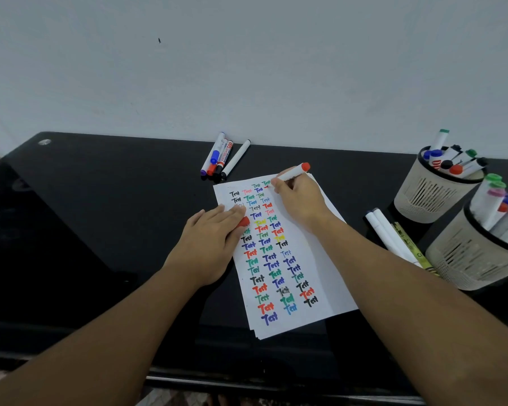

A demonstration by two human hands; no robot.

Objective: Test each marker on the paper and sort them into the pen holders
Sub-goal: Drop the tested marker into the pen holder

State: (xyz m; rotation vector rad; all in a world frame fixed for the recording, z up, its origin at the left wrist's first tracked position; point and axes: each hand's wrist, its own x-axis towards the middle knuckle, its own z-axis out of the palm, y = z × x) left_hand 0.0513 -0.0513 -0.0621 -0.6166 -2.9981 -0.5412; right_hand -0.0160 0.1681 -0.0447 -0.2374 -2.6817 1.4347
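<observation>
Paper (329, 244) with coloured "Test" rows, red marker (294, 172) in right hand (301, 200).

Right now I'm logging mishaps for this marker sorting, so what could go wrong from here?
1. The right hand writes with the red marker at the paper's far edge; a stroke could run onto the black table.
2. The left hand holds the red cap while pressing the paper; the cap may slip free and roll.
3. The right forearm lies close to loose markers beside the pen holders; it may knock them.
</observation>
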